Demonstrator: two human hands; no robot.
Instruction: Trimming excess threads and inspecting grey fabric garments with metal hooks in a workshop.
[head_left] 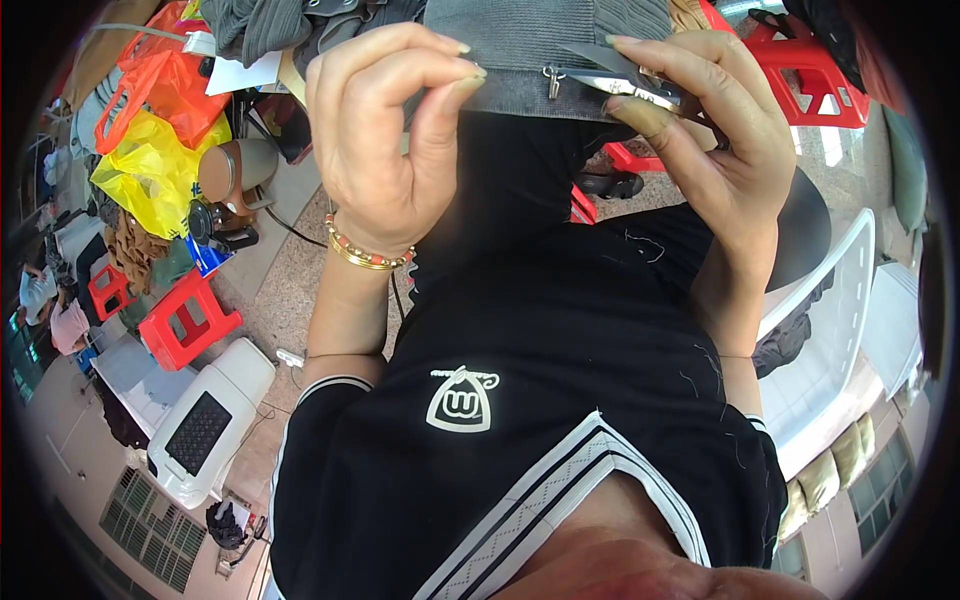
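Observation:
My right hand grips a pair of thread snips between thumb and fingers, its blades pointing left. Thumb and fingertips of my left hand are pinched together; anything in them is too small to make out. Beneath both hands lies a grey ribbed garment with a band along its near edge. A small metal piece, like a hook or a zip pull, shows just left of the snips' blades, against that band.
More grey garments are heaped at the far left. Red and yellow plastic bags, a brown jug and a red stool stand left. Another red stool is far right, a white bin nearer.

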